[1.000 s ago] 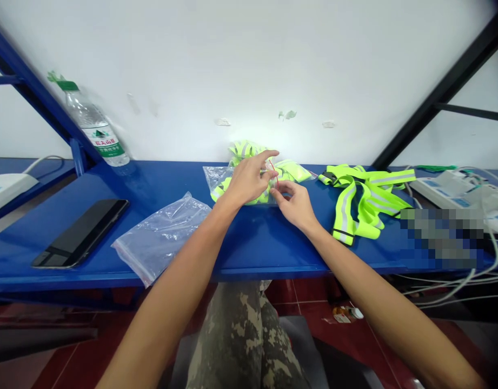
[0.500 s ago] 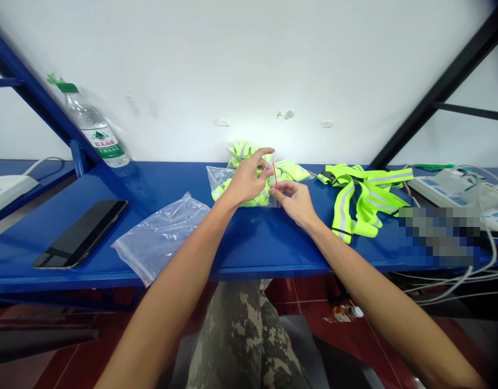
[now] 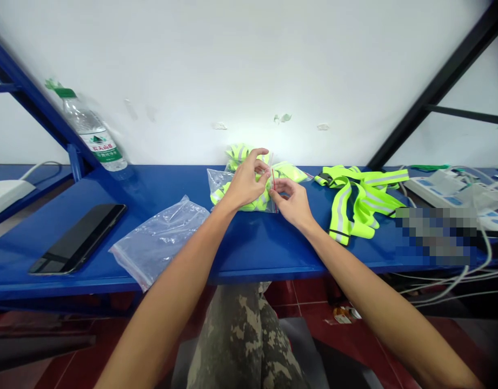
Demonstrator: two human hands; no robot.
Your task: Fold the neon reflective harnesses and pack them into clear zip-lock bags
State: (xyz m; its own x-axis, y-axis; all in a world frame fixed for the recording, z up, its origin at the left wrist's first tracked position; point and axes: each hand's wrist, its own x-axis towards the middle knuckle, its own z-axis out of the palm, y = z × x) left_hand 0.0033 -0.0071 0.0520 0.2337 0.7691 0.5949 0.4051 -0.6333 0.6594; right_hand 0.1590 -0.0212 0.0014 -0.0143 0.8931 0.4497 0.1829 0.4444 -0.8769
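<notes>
Both hands are at a clear zip bag [image 3: 219, 177] with a red seal line, lying near the back of the blue table. Inside it is a bundled neon yellow reflective strap [image 3: 252, 204]. My left hand [image 3: 249, 181] pinches the bag's seal edge between thumb and a finger, its index finger raised. Lower on the same red seal, my right hand [image 3: 292, 201] grips with thumb and fingertips. More bagged yellow straps [image 3: 237, 152] lie behind the hands against the wall. To the right, a loose yellow reflective strap [image 3: 346, 208] with grey stripes and a black buckle lies spread out.
A flat clear zip bag [image 3: 161, 237] overhangs the front edge on the left, beside a black phone [image 3: 80, 237]. A water bottle [image 3: 95, 135] leans at the back left. White power strips [image 3: 431, 189] and cables are at the right.
The view has shifted slightly. My hands stay on the bag's red seal, with the left thumb and fingers pinching a little closer together near its top.
</notes>
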